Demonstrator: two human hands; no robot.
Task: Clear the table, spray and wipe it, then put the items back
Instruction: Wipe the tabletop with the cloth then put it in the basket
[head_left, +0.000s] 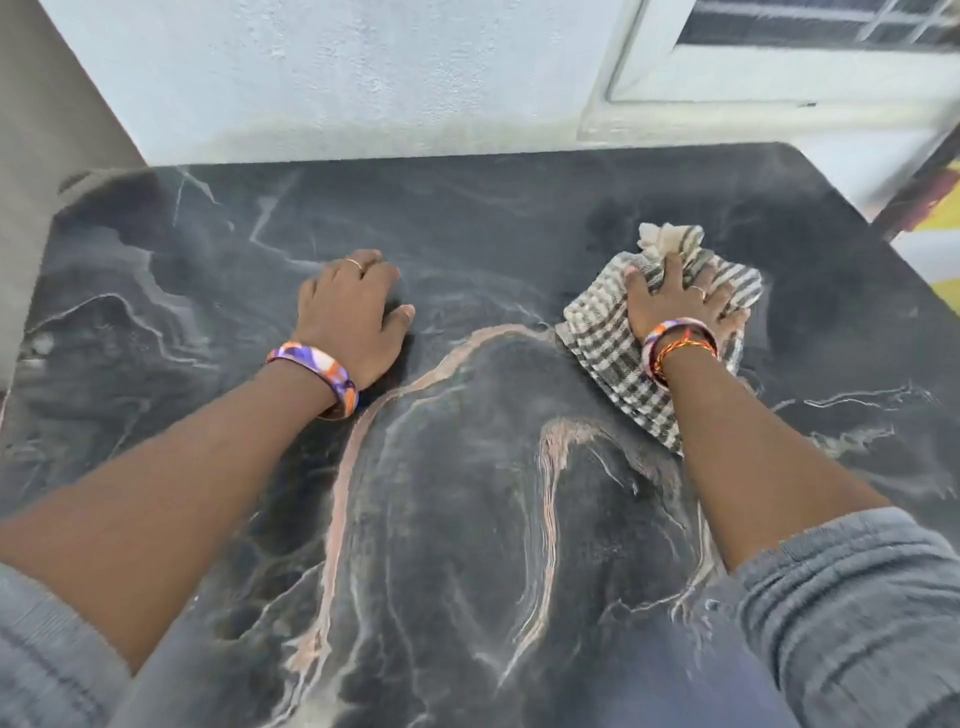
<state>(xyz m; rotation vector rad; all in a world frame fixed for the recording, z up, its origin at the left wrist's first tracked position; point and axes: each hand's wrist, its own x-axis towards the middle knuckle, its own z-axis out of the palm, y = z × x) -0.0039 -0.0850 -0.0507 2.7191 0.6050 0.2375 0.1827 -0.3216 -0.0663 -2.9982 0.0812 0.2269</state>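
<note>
A dark marble table (467, 519) with pale pink and white veins fills the view. A checked grey-and-white cloth (597, 338) lies bunched on its right part. My right hand (670, 299) presses down flat on the cloth with fingers spread. My left hand (353, 306) rests palm down on the bare table surface at the middle left, holding nothing. Both wrists carry coloured bangles.
A pale blue wall (337, 67) runs along the table's far edge. A white window frame (753, 93) sits at the upper right. Past the table's right edge something yellow and dark (930, 208) shows. A grey surface (47, 130) stands at the left.
</note>
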